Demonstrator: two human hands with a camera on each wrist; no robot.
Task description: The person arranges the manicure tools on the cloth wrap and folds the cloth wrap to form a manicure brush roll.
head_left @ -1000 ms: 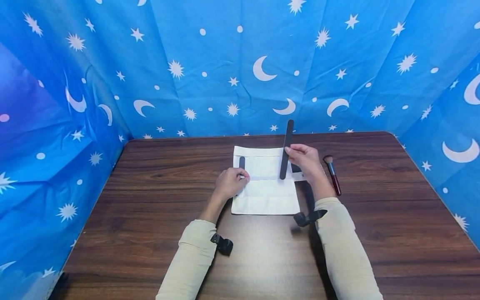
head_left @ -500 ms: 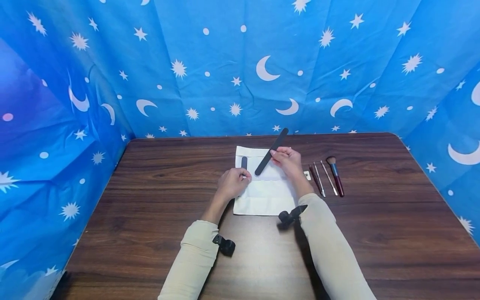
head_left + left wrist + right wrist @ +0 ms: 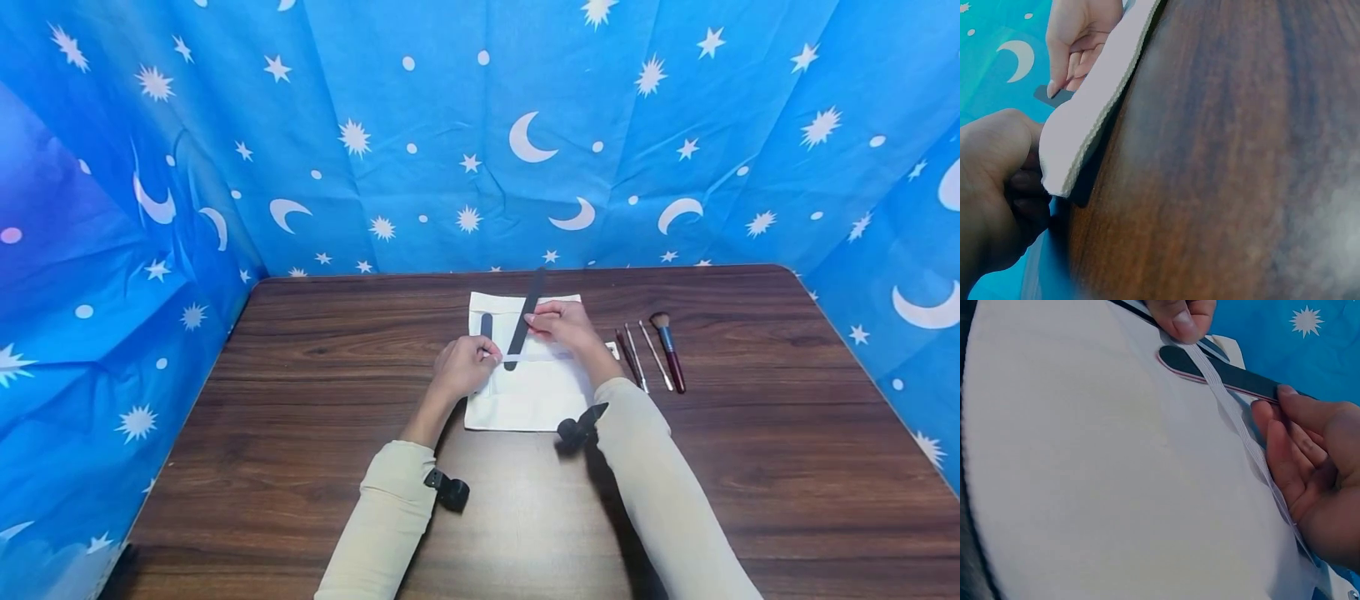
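File (image 3: 1249, 382), pinched by the right hand (image 3: 1319, 472), passes beneath white elastic (image 3: 1209, 373).

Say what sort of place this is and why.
Probably a makeshift recording booth: patterned blue cloth hangs behind and beside a brown table, and each sleeve bears a black camera.

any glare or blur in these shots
Head view: pale glare on the table in front of the white cloth, the nail file smeared at its far end; left wrist view: table grain soft, glare at the right edge; right wrist view: white cloth soft, nail file sharper.
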